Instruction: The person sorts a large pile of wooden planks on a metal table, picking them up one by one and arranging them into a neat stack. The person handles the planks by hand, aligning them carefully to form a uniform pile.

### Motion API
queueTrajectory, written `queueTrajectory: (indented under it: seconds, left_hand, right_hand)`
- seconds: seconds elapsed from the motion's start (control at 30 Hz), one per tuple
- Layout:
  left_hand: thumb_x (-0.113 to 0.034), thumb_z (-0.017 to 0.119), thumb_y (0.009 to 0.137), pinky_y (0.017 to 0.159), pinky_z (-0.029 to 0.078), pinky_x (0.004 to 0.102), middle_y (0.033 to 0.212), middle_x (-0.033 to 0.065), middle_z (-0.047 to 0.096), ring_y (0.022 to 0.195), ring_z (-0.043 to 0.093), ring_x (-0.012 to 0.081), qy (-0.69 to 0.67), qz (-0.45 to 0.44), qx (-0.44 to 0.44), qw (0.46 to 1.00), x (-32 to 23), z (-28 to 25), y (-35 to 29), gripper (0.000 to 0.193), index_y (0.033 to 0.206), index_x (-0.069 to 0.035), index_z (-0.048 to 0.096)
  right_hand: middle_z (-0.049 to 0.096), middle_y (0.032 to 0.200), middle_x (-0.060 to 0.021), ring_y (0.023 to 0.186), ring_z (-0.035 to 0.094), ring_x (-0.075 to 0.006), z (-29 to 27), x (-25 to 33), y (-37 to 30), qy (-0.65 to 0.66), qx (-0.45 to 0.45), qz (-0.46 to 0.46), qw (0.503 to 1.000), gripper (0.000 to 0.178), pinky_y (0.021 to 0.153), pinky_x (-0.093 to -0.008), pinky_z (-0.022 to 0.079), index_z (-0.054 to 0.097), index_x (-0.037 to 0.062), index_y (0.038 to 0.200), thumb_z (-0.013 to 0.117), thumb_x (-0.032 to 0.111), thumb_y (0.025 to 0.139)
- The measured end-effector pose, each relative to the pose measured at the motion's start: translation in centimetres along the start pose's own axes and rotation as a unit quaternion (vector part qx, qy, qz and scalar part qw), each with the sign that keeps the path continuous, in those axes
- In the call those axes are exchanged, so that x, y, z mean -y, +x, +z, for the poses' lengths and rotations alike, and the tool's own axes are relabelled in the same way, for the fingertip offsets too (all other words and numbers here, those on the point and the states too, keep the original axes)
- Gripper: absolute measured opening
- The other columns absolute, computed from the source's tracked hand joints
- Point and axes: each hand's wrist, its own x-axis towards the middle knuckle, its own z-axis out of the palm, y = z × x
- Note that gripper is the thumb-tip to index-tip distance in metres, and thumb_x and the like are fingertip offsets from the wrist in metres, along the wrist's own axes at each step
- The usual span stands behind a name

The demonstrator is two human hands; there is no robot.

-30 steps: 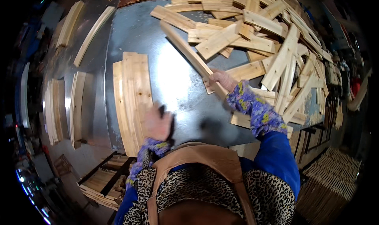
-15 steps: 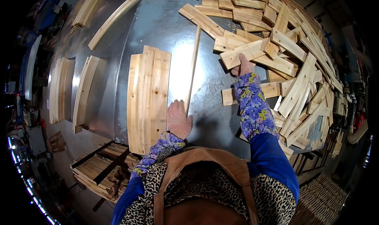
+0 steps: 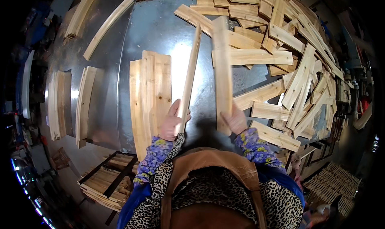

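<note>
My left hand grips the near end of a narrow-looking wooden board, turned on its edge and slanting away from me. In my right hand is another wooden board, held near its lower end and blurred by motion. The two boards are apart, roughly side by side above the metal tabletop. Left of my left hand lies a row of boards set close together, and at the right spreads a loose heap of boards.
Further left on the table are upright-edged board stacks and a single curved-looking strip. Below the table's near left edge stands a rack loaded with boards. A slatted wooden stack sits at the lower right.
My right hand has drawn a board from the heap toward me and turned it lengthwise. My left hand, earlier flat beside the narrow board, now grasps it and has raised its near end.
</note>
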Motion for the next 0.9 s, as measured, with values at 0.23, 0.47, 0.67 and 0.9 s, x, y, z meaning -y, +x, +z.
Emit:
queueTrajectory:
  seconds: [0.23,0.47,0.67,0.9]
  left_hand:
    - [-0.034,0.085,0.088,0.112,0.061,0.0544,0.148,0.0341,0.061,0.135,0.066,0.0464,-0.274,0.035,0.265,0.924,-3.7,-4.1,-4.9,0.101,0.169,0.001,0.035]
    - [-0.019,0.091,0.082,0.113,0.058,0.0441,0.145,0.0187,0.068,0.13,0.07,0.0313,-0.074,0.077,0.195,0.975,-5.3,-3.6,-8.0,0.103,0.17,-0.002,0.04]
    - [-0.007,0.069,0.088,0.125,0.044,0.0396,0.161,0.0158,0.055,0.148,0.055,0.0297,0.324,0.194,0.207,0.902,-1.3,2.8,-6.7,0.084,0.168,-0.006,0.044]
    - [-0.029,0.084,0.091,0.123,0.046,0.0473,0.164,0.0286,0.051,0.152,0.052,0.045,0.542,0.311,0.216,0.751,5.8,9.6,-4.0,0.078,0.156,-0.001,0.054]
  right_hand:
    - [0.074,0.124,-0.0211,0.1,0.076,-0.0401,23.3,4.2,-3.6,-0.38,0.2,0.151,0.89,0.064,0.089,-0.0525,0.062,0.056,0.0127,0.158,0.074,0.036,0.1]
    - [0.073,0.132,-0.0187,0.11,0.073,-0.0331,17.8,0.8,-1.5,0.116,0.349,0.014,0.93,0.074,0.102,-0.0408,0.058,0.052,0.0031,0.16,0.073,0.045,0.102]
    - [0.065,0.149,-0.017,0.133,0.062,-0.0237,8.7,11.0,-7.4,0.254,0.058,-0.017,0.965,0.085,0.113,-0.0367,0.052,0.036,0.0048,0.171,0.075,0.034,0.102]
    - [0.067,0.141,-0.01,0.127,0.063,-0.0186,3.1,1.0,-7.9,0.421,-0.178,-0.026,0.889,0.057,0.109,-0.0317,0.054,0.047,0.0042,0.163,0.064,0.01,0.109]
